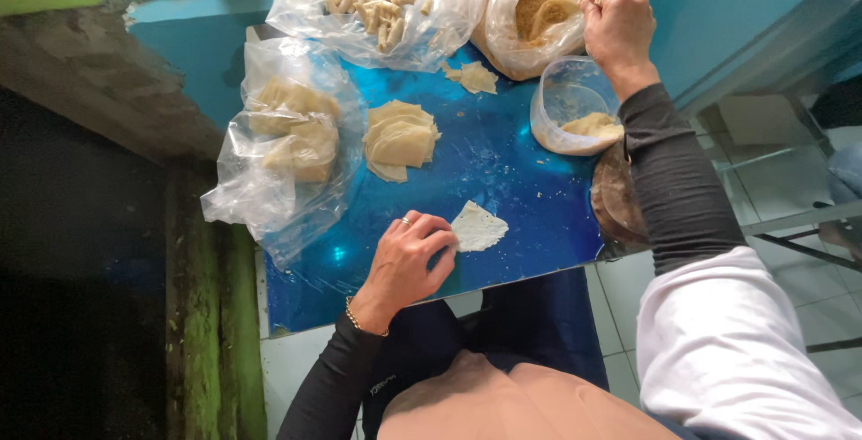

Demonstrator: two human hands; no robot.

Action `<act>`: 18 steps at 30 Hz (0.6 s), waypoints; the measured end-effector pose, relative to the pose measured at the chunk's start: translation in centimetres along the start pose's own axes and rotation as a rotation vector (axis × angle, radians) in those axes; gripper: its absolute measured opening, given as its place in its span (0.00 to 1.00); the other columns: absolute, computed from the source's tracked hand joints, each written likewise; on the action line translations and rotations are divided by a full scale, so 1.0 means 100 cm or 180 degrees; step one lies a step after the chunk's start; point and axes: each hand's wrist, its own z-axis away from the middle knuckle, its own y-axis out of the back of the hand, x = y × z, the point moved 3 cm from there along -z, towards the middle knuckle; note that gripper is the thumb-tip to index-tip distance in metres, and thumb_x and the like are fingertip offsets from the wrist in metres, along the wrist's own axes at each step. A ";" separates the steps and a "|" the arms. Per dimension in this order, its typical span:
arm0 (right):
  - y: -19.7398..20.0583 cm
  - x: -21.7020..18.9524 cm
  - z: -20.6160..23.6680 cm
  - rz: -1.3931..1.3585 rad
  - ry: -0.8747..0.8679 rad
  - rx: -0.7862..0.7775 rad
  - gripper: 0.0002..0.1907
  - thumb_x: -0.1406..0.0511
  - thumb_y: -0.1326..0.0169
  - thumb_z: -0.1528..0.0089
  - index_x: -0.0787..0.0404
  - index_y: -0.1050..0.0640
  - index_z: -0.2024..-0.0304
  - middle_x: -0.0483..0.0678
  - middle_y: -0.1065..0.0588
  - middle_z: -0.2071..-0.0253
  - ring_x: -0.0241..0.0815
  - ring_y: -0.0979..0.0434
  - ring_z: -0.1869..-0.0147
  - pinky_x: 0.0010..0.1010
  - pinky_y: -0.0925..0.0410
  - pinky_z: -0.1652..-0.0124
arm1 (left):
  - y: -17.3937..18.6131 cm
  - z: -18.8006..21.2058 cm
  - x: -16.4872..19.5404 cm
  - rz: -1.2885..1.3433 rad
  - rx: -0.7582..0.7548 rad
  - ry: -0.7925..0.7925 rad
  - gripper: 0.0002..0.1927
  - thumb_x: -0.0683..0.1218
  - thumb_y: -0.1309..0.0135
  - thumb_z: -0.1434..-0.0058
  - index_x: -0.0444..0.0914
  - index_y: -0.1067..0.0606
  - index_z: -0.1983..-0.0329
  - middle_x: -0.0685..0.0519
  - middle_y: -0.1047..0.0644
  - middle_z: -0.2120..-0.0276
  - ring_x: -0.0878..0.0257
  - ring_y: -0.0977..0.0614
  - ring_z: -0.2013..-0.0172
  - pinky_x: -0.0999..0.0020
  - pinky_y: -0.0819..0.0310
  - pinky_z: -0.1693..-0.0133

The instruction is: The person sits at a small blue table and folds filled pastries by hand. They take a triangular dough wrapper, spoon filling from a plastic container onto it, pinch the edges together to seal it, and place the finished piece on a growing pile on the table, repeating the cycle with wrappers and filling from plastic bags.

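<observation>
My left hand (413, 256) rests on the blue plastic-covered table (503, 189), fingertips touching the edge of a single pale dough wrapper (479, 226) that lies flat. My right hand (618, 27) is stretched to the far side, fingers closed at the rim of a clear bag of brown crumbly filling (539, 0). A stack of round wrappers (400, 139) lies in the middle of the table. Just below my right wrist sits a clear plastic tub (570, 117) with some pale filling inside.
A clear bag of more wrappers (287, 135) sits at the left edge, and a bag of rolled pieces (377, 4) at the back. A few wrapper scraps (474, 76) lie near the bags. A round brownish plate (615, 198) overhangs the right edge. White floor tiles lie to the right.
</observation>
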 end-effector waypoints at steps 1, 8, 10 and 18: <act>-0.001 0.002 0.001 -0.0064 0.0044 0.0052 0.05 0.67 0.39 0.36 0.57 0.14 0.62 0.54 0.23 0.65 0.57 0.21 0.61 0.45 0.29 0.63 | 0.000 0.000 0.000 0.0005 0.0025 0.0002 0.06 0.42 0.40 0.46 0.39 0.20 0.65 0.53 0.21 0.60 0.55 0.22 0.58 0.61 0.29 0.57; -0.017 0.021 0.006 -0.0421 -0.0290 -0.0111 0.04 0.65 0.39 0.36 0.58 0.15 0.62 0.52 0.23 0.67 0.52 0.20 0.63 0.42 0.28 0.61 | -0.001 0.001 -0.001 0.0015 0.0053 -0.0007 0.05 0.42 0.40 0.46 0.39 0.19 0.66 0.54 0.20 0.60 0.55 0.22 0.58 0.61 0.28 0.56; -0.018 0.020 0.008 -0.0342 -0.0099 -0.0059 0.04 0.66 0.39 0.36 0.57 0.14 0.62 0.52 0.22 0.66 0.53 0.20 0.62 0.42 0.28 0.60 | -0.001 0.002 -0.002 -0.0002 0.0055 0.0003 0.05 0.42 0.40 0.46 0.39 0.19 0.66 0.54 0.20 0.60 0.55 0.22 0.58 0.61 0.28 0.56; -0.012 0.011 0.004 -0.0164 -0.0197 -0.0076 0.05 0.64 0.39 0.35 0.57 0.14 0.63 0.53 0.22 0.66 0.54 0.20 0.62 0.43 0.28 0.61 | -0.001 0.002 -0.002 0.0001 0.0064 -0.0005 0.04 0.42 0.40 0.46 0.40 0.20 0.67 0.55 0.20 0.61 0.56 0.22 0.58 0.61 0.28 0.56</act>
